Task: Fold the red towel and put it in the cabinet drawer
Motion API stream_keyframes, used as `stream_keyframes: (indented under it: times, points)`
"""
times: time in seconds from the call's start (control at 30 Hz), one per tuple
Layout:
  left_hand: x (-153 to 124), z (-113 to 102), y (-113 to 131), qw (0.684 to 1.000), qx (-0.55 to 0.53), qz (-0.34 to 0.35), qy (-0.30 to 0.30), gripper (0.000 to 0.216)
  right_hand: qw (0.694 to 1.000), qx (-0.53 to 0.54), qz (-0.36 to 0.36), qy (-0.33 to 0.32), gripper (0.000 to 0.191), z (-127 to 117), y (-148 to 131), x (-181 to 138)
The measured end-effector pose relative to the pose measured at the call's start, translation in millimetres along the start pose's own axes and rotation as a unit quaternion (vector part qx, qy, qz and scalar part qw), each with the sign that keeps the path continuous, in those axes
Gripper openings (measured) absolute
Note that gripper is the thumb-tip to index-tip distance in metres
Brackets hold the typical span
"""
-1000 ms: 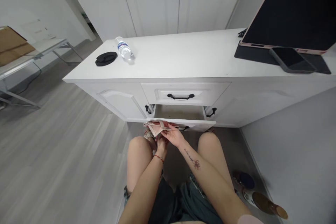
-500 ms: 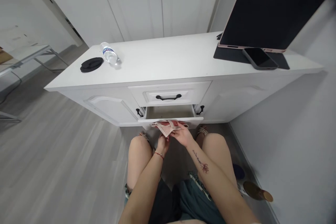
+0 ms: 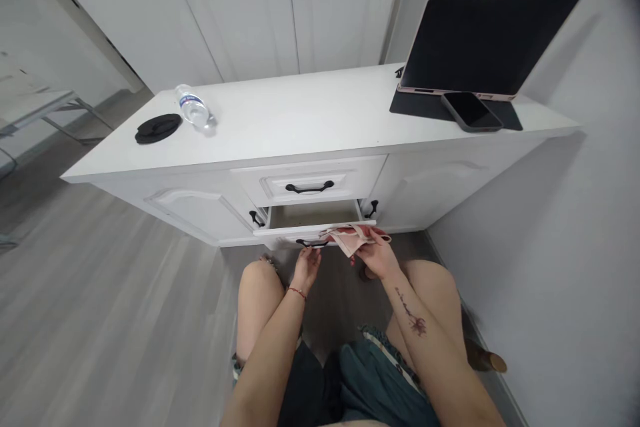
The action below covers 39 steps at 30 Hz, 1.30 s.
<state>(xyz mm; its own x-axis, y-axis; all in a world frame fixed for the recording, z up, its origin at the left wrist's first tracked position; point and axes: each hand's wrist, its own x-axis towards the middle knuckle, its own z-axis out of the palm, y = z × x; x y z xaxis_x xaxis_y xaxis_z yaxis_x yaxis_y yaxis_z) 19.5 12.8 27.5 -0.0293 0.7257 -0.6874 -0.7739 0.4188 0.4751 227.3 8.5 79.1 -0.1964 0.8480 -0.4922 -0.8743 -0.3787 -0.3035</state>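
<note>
A shallow white drawer (image 3: 315, 215) is pulled out of the white cabinet; nothing shows inside it. On its front is a dark curved handle (image 3: 311, 243). My left hand (image 3: 306, 269) is just below that handle, fingers reaching up and slightly apart, the tips close to it; whether they touch is unclear. My right hand (image 3: 379, 253) grips a pink and red cloth (image 3: 349, 238) with pale edging, in front of the drawer's right end. A small red bit hangs under the cloth.
On the cabinet top (image 3: 300, 120) are a clear plastic bottle (image 3: 193, 107), a black round lid-like object (image 3: 158, 128), a laptop (image 3: 485, 47) and a phone (image 3: 471, 111). Above the open drawer is a closed drawer (image 3: 325, 170). A wall (image 3: 540, 227) rises at right. My knees flank my hands.
My left hand has come off the cloth and moved up to the drawer handle. My right hand has carried the cloth to the right, uncovering the handle. The view has shifted slightly.
</note>
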Motion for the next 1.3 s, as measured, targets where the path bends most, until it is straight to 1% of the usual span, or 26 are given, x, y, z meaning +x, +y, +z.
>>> stream_keyframes:
  times: [0.17, 0.33, 0.43, 0.5, 0.57, 0.7, 0.9, 1.0, 1.13, 1.3]
  points:
    - [7, 3, -2, 1.0, -0.004, 0.002, 0.021, 0.023, 0.999, 0.015, -0.027, 0.033, 0.024, -15, -20, -7]
    - [10, 7, -2, 0.999, -0.001, 0.002, 0.039, 0.026, 0.996, 0.017, -0.069, 0.059, 0.023, -25, -30, -14]
    - [13, 13, 1, 0.998, 0.021, 0.009, 0.054, 0.027, 0.985, 0.047, -0.131, 0.097, 0.022, -25, -34, -17]
    - [17, 17, 5, 0.997, 0.037, 0.01, 0.061, 0.028, 0.975, 0.063, -0.176, 0.117, 0.023, -22, -39, -19]
    - [21, 21, 8, 0.997, 0.044, 0.01, 0.063, 0.028, 0.971, 0.065, -0.194, 0.127, 0.023, -15, -43, -24]
    - [32, 29, 15, 0.996, 0.06, 0.006, 0.068, 0.028, 0.976, 0.044, -0.183, 0.112, 0.023, -4, -50, -35]
    - [52, 42, 26, 0.994, 0.075, -0.002, 0.075, 0.027, 0.987, -0.018, -0.146, 0.06, 0.028, -3, -48, -41]
    - [63, 48, 31, 0.994, 0.075, 0.002, 0.075, 0.031, 0.989, -0.021, -0.134, 0.062, 0.028, 0, -41, -36]
    - [76, 54, 30, 0.995, 0.071, 0.014, 0.072, 0.034, 0.992, -0.023, -0.109, 0.057, 0.026, 11, -27, -29]
    - [87, 62, 29, 0.994, 0.068, 0.03, 0.074, 0.036, 0.995, -0.034, -0.059, 0.07, 0.02, 24, -6, -21]
